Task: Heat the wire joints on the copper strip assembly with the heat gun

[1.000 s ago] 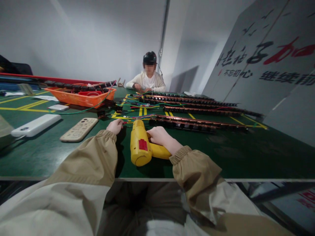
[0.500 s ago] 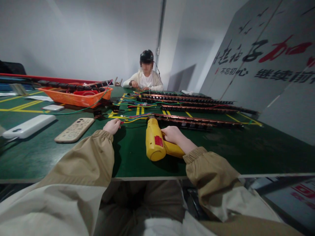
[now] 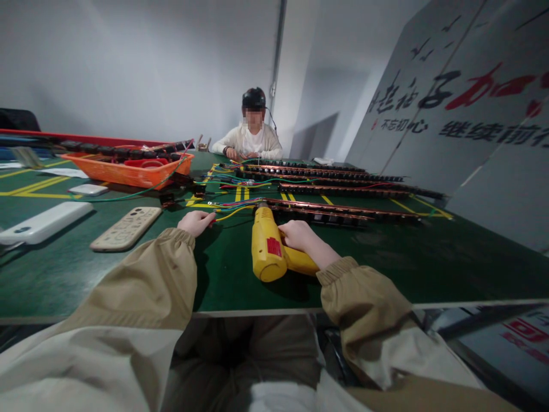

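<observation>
We have the yellow heat gun just left of our right grip, its barrel running away from us, so its nozzle lies beyond that grip and to its left, at the wired end of the near strip. Whether the nozzle touches the wires or only overlaps them from here, we cannot tell. The handle slants rightward from the barrel, and our right grip is closed around it. The yellow wire lies crosswise to the barrel, from our left grip rightward toward the nozzle; our left grip is the nearer one, its fingertips together at the wire's red end. The strip's long axis stretches rightward, beyond our right grip. Our right forearm comes in from the right, hand angled left and forward; our left arm reaches forward, hand low over the bench, back uppermost, fingers pointing right
</observation>
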{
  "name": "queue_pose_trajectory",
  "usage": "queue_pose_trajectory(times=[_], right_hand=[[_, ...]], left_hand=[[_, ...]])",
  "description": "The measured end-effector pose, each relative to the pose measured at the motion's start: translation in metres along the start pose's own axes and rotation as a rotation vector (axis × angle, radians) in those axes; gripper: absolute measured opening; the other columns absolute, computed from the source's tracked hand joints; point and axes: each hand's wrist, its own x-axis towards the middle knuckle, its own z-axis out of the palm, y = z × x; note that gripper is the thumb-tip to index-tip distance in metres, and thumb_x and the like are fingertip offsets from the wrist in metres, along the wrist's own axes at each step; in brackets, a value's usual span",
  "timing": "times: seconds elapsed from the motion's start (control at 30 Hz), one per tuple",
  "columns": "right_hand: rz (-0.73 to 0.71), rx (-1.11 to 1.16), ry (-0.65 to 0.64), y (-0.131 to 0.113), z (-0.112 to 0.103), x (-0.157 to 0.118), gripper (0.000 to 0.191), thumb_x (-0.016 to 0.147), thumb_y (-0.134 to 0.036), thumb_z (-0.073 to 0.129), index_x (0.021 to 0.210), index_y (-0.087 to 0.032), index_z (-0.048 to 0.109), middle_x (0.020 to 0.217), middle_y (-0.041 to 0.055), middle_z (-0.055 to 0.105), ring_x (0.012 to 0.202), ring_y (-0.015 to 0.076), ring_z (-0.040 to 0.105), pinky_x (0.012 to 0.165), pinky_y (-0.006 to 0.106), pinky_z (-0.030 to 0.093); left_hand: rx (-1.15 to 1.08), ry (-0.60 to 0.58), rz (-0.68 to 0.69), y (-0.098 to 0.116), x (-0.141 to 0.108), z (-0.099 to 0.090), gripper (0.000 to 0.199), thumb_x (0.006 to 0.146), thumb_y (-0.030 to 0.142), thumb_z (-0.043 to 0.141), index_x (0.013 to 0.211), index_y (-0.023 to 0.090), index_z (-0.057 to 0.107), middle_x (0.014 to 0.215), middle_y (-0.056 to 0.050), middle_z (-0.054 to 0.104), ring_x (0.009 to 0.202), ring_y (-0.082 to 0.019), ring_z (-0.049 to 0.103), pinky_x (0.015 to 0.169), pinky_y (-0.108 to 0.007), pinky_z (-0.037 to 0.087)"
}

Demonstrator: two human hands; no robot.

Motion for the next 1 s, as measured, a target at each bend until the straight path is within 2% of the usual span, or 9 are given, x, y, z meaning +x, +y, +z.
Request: queue_pose_trajectory(times=[0.1, 0.2, 0.33, 0.43, 0.53, 0.63, 0.73, 0.87, 1.0], right_hand=[[0.023, -0.017, -0.018, -0.002, -0.002, -0.001, 0.029, 0.081, -0.023, 0.044, 0.101, -0.02, 0.066, 0.1, 0.0097, 0.068, 0.094, 0.0223, 0.062, 0.074, 0.028, 0.042], [0.017, -0.018, -0.023, -0.002, -0.003, -0.001, 0.03, 0.081, -0.022, 0.044, 0.101, -0.02, 0.066, 0.101, 0.0096, 0.068, 0.094, 0.0232, 0.062, 0.074, 0.029, 0.043], [-0.001, 0.013, -0.019, -0.002, -0.003, 0.0, 0.029, 0.082, -0.026, 0.046, 0.103, -0.02, 0.065, 0.102, 0.01, 0.068, 0.095, 0.0237, 0.062, 0.075, 0.029, 0.044], [0.003, 0.024, -0.021, -0.002, -0.002, 0.0, 0.029, 0.082, -0.026, 0.047, 0.104, -0.02, 0.065, 0.103, 0.0102, 0.068, 0.095, 0.0233, 0.062, 0.076, 0.029, 0.044], [0.004, 0.026, -0.02, -0.002, -0.001, 0.002, 0.028, 0.082, -0.026, 0.047, 0.102, -0.019, 0.066, 0.102, 0.0107, 0.068, 0.094, 0.0235, 0.063, 0.075, 0.029, 0.044], [0.005, 0.022, -0.023, -0.001, 0.0, 0.003, 0.028, 0.082, -0.025, 0.047, 0.101, -0.019, 0.066, 0.102, 0.0108, 0.068, 0.093, 0.0236, 0.063, 0.074, 0.029, 0.044], [0.003, 0.022, -0.022, -0.001, 0.0, 0.003, 0.028, 0.081, -0.025, 0.047, 0.1, -0.019, 0.066, 0.101, 0.0105, 0.068, 0.092, 0.0239, 0.063, 0.073, 0.029, 0.044], [0.006, 0.022, -0.016, -0.002, -0.002, 0.002, 0.028, 0.08, -0.023, 0.048, 0.101, -0.019, 0.066, 0.101, 0.0106, 0.068, 0.092, 0.0239, 0.063, 0.074, 0.029, 0.044], [-0.003, 0.017, -0.028, -0.003, -0.005, 0.001, 0.029, 0.079, -0.022, 0.048, 0.102, -0.019, 0.066, 0.101, 0.0099, 0.068, 0.092, 0.0239, 0.063, 0.072, 0.029, 0.044]], left_hand=[[-0.001, 0.031, 0.078, -0.003, 0.003, 0.003, 0.048, 0.078, 0.059, 0.04, 0.062, 0.023, 0.067, 0.084, -0.002, 0.065, 0.078, -0.018, 0.057, 0.065, -0.024, 0.04], [-0.026, 0.119, 0.159, -0.007, 0.007, 0.009, 0.042, 0.078, 0.054, 0.044, 0.062, 0.022, 0.067, 0.093, -0.004, 0.062, 0.084, -0.018, 0.057, 0.072, -0.025, 0.044], [-0.08, 0.188, 0.186, -0.007, 0.011, 0.016, 0.035, 0.072, 0.049, 0.054, 0.084, 0.02, 0.069, 0.098, -0.007, 0.057, 0.086, -0.019, 0.055, 0.079, -0.028, 0.046], [-0.068, 0.239, 0.184, 0.0, 0.011, 0.021, 0.039, 0.071, 0.044, 0.057, 0.1, 0.019, 0.065, 0.108, -0.009, 0.054, 0.102, -0.024, 0.052, 0.09, -0.033, 0.043], [-0.024, 0.186, 0.155, 0.01, 0.012, 0.025, 0.043, 0.075, 0.033, 0.052, 0.115, 0.019, 0.059, 0.12, -0.011, 0.052, 0.114, -0.028, 0.046, 0.095, -0.039, 0.04], [0.007, 0.108, 0.133, 0.018, 0.013, 0.027, 0.048, 0.075, 0.027, 0.05, 0.122, 0.02, 0.054, 0.127, -0.011, 0.05, 0.118, -0.03, 0.045, 0.097, -0.042, 0.037], [0.011, 0.119, 0.184, 0.022, 0.014, 0.028, 0.053, 0.072, 0.027, 0.053, 0.125, 0.023, 0.052, 0.132, -0.008, 0.047, 0.123, -0.029, 0.041, 0.103, -0.042, 0.032], [0.011, 0.115, 0.239, 0.027, 0.015, 0.031, 0.048, 0.072, 0.027, 0.053, 0.12, 0.029, 0.056, 0.128, -0.004, 0.051, 0.123, -0.028, 0.042, 0.106, -0.046, 0.023], [0.064, 0.157, 0.228, 0.036, 0.014, 0.031, 0.033, 0.077, 0.034, 0.054, 0.108, 0.026, 0.062, 0.11, -0.006, 0.059, 0.11, -0.026, 0.051, 0.099, -0.041, 0.031]])
